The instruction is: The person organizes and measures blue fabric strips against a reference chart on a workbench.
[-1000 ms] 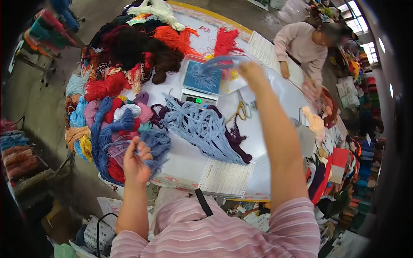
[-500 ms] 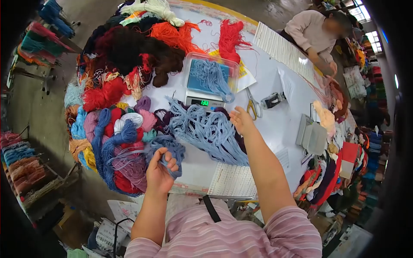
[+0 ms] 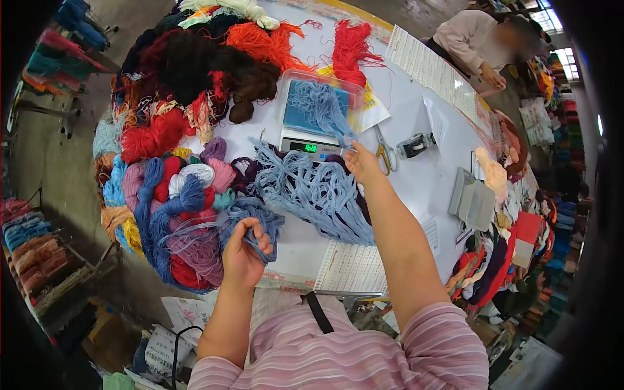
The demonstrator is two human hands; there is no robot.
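Observation:
My right hand (image 3: 363,162) pinches the loose end of a light blue yarn hank (image 3: 318,107), which lies in a clear plastic tray (image 3: 281,112) on a digital scale (image 3: 296,155) with lit green digits. Below the scale, a larger bundle of light blue yarn (image 3: 312,195) spreads over the table, with dark purple yarn under it. My left hand (image 3: 244,260) has curled fingers and sits against a slate-blue yarn bundle (image 3: 260,221). Whether any strand is inside those fingers is hidden.
Piled yarn in many colours (image 3: 175,136) covers the table's left side. Scissors (image 3: 387,153) and a black-and-clear object (image 3: 416,145) lie right of the scale. Red yarn (image 3: 351,52) lies behind it. A grey device (image 3: 469,201) stands at right. Another person (image 3: 465,39) works across the table.
My right hand has moved up and left to the hank's hanging end and taken hold of it. The scale's digits have changed. My left hand has barely shifted.

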